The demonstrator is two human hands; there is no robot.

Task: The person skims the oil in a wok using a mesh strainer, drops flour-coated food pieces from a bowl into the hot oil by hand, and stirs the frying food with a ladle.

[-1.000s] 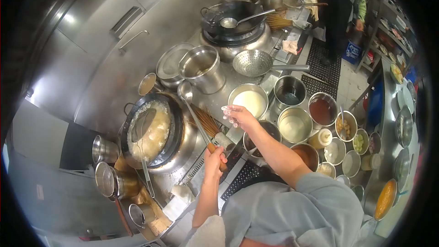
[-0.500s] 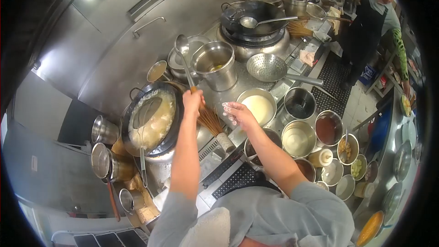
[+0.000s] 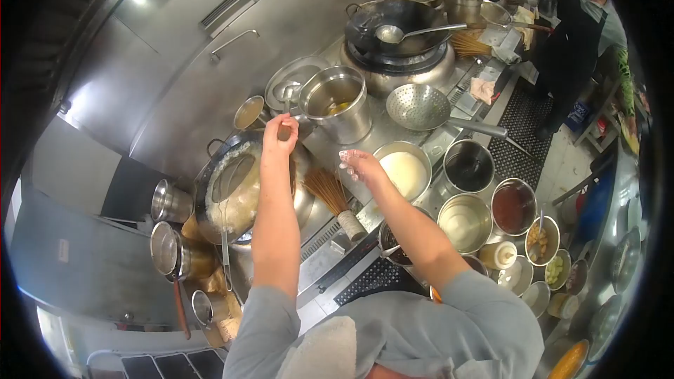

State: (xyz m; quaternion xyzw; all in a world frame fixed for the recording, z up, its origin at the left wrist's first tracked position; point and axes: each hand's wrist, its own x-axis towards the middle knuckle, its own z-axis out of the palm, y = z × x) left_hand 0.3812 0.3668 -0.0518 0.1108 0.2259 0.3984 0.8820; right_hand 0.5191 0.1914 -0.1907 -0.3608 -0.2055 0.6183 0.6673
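My left hand (image 3: 280,133) is wrapped round the wooden handle of a ladle (image 3: 287,92), whose bowl is over the lidded pan behind the tall steel pot (image 3: 335,102). Just below the hand is a wok (image 3: 235,186) of frothy, pale liquid, with a wire skimmer (image 3: 225,235) lying across it. My right hand (image 3: 359,165) has white stuff on its curled fingertips. It hovers at the left of a steel bowl of creamy white liquid (image 3: 404,172); whether it holds anything is too small to tell. A bamboo brush (image 3: 328,191) lies between my forearms.
Steel containers of sauces and ingredients (image 3: 514,205) crowd the right side. A perforated strainer (image 3: 419,107) lies beyond the white bowl. Another wok (image 3: 393,31) with a ladle sits at the back. A person in a dark apron (image 3: 572,35) stands at the upper right.
My left hand has carried the ladle up and away from the brush, towards the tall pot and lidded pan. My right hand stays near the white bowl. The other person has come further into view.
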